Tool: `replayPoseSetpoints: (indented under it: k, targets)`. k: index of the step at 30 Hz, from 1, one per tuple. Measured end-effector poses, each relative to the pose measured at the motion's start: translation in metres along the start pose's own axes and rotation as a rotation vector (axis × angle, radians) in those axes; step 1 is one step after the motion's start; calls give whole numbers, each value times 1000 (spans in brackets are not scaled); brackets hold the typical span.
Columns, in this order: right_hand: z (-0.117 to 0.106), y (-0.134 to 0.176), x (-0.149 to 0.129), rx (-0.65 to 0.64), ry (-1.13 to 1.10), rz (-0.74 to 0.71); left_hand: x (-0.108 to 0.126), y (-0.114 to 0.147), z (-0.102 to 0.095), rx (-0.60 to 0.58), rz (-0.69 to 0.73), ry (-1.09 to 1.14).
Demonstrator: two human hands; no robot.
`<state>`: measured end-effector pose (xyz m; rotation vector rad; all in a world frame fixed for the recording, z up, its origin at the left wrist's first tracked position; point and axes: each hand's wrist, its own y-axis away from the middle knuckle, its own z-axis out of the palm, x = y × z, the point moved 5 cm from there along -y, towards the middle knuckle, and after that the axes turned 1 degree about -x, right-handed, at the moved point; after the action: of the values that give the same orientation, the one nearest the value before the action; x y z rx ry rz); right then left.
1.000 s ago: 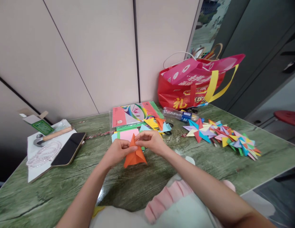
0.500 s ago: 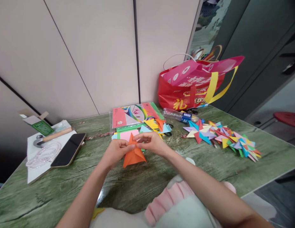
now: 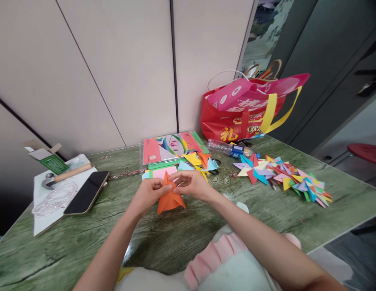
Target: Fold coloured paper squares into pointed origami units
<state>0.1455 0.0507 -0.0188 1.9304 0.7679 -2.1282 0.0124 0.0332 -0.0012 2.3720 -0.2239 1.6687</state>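
An orange sheet of origami paper (image 3: 171,203), creased and partly folded to a point at its top, is held above the table's near middle. My left hand (image 3: 150,195) pinches its left side between thumb and fingers. On the right side my right hand (image 3: 191,185) grips it the same way, the two thumbs close together near the paper's centre. Just behind lie stacked coloured paper sheets (image 3: 159,173), partly hidden by the hands. Small folded pieces (image 3: 192,158) in yellow, orange and blue rest beside them, over black-handled scissors (image 3: 214,171).
Folded paper stars (image 3: 253,167) spread across the right side, near a plastic bottle (image 3: 226,148). A red bag (image 3: 242,113) stands behind. At left, a phone (image 3: 87,192), a hammer (image 3: 69,174) and a bead string (image 3: 56,200) lie on a white board, with a green box (image 3: 53,163).
Both hands keep hold of the orange paper. Its lower part has drawn in slightly and its folds look a little different; the other things stay put.
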Motion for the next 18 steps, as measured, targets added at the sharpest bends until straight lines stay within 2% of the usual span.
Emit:
replayPoseSetpoints:
  k: [6,18]
  targets:
    - [3,1,-1,4,-3,19,0,0,-5,101,23,39]
    - [8,0,2,63,-68,48,3,1,-8,212,102,165]
